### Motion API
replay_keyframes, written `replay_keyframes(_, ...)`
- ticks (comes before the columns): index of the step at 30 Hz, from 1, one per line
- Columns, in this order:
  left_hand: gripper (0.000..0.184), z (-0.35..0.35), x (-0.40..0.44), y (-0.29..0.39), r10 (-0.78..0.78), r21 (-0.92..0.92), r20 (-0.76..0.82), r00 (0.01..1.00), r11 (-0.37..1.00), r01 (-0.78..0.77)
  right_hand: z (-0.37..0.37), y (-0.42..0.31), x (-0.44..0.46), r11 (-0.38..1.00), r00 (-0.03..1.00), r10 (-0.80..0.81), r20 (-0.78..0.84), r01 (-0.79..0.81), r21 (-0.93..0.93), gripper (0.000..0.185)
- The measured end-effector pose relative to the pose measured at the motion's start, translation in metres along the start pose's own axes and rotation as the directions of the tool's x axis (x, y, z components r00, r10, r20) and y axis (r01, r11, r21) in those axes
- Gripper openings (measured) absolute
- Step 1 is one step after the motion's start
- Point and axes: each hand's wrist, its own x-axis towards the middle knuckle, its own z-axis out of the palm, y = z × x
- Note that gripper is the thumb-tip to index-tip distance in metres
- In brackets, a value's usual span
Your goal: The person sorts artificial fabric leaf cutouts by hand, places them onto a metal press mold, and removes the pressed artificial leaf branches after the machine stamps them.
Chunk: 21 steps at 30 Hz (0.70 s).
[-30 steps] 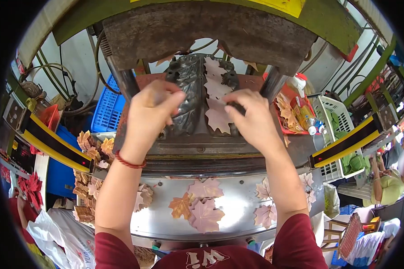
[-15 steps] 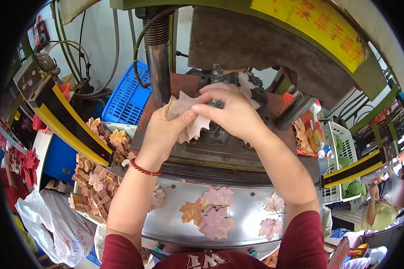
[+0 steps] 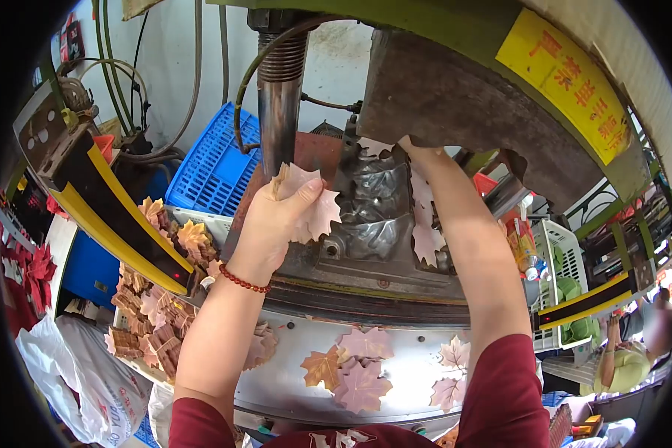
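My left hand (image 3: 272,213) is closed around a small stack of pale pink maple-shaped artificial leaves (image 3: 317,216), thumb on top, left of the metal mould (image 3: 373,205). My right hand (image 3: 420,148) reaches to the back of the mould, at the lower edge of the dark upper plate (image 3: 463,89). That plate hides its fingers, so I cannot tell whether they hold anything. Close to it, a pale leaf (image 3: 375,146) lies at the mould's back end. More pale leaves (image 3: 425,224) lie along the mould's right side, partly behind my forearm.
On the metal ledge in front lie pink leaves (image 3: 362,384) and a brown leaf (image 3: 322,367). A bin of bundled leaves (image 3: 157,328) stands left, near a blue crate (image 3: 220,168). Yellow-black guard bars (image 3: 119,216) flank the press. A person (image 3: 635,358) sits far right.
My right hand has left the leaf stack and moved back and right to the mould's far end, uncovering the mould. My left hand still holds its leaves. The view has shifted slightly.
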Motion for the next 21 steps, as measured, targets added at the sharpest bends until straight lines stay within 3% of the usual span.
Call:
replay_keyframes(2, 0.023, 0.003, 0.000, 0.003, -0.024, 0.121, -0.043, 0.999, 0.992, 0.029, 0.000, -0.035, -0.010, 0.989, 0.983, 0.128, 0.132, -0.137, 0.062, 0.060)
replay_keyframes(5, 0.025, 0.015, -0.001, 0.010, -0.023, 0.244, -0.044, 0.999, 0.969, 0.033, 0.019, -0.090, -0.026, 0.816, 0.796, 0.555, 0.242, -0.466, -0.342, 0.049)
replay_keyframes(6, 0.026, 0.019, -0.002, 0.012, -0.019, 0.277, -0.034, 0.999, 0.960, 0.028, 0.024, -0.097, -0.030, 0.848, 0.800, 0.509, 0.318, -0.403, -0.344, 0.049)
replay_keyframes(7, 0.026, 0.024, -0.005, 0.012, -0.022, 0.182, -0.011, 1.000, 0.983, 0.024, 0.025, -0.101, -0.033, 0.877, 0.796, 0.460, 0.393, -0.340, -0.339, 0.049)
replay_keyframes(9, 0.027, 0.019, -0.008, 0.007, -0.002, 0.098, 0.008, 1.000, 0.995, 0.001, 0.020, -0.097, -0.033, 0.768, 0.770, 0.617, 0.162, -0.546, -0.335, 0.047)
replay_keyframes(12, 0.027, 0.006, -0.012, 0.004, -0.023, 0.080, -0.005, 1.000, 0.997, 0.023, -0.001, -0.062, -0.034, 0.723, 0.839, 0.540, 0.061, -0.426, -0.544, 0.033)
replay_keyframes(14, 0.028, -0.001, -0.015, 0.004, -0.047, 0.142, -0.017, 0.999, 0.989, 0.049, -0.007, -0.027, -0.047, 0.576, 0.945, 0.321, 0.057, -0.147, -0.804, 0.024)
replay_keyframes(15, 0.028, -0.004, -0.016, 0.005, -0.052, 0.191, -0.018, 0.998, 0.980, 0.055, -0.004, -0.014, -0.057, 0.629, 0.998, 0.053, -0.015, -0.045, -0.776, 0.021)
replay_keyframes(18, 0.026, 0.005, -0.020, 0.011, 0.037, 0.303, -0.026, 0.999, 0.953, -0.027, -0.004, -0.058, -0.049, 0.763, 0.935, 0.354, -0.030, -0.307, -0.569, 0.024)
replay_keyframes(19, 0.025, 0.012, -0.023, 0.013, 0.080, 0.338, -0.025, 0.996, 0.939, -0.067, -0.003, -0.080, -0.050, 0.821, 0.910, 0.403, 0.096, -0.313, -0.477, 0.025)
replay_keyframes(21, 0.030, 0.022, -0.028, 0.016, 0.232, 0.588, 0.042, 0.972, 0.780, -0.212, 0.001, -0.126, -0.056, 0.893, 0.829, 0.437, 0.350, -0.354, -0.277, 0.028)
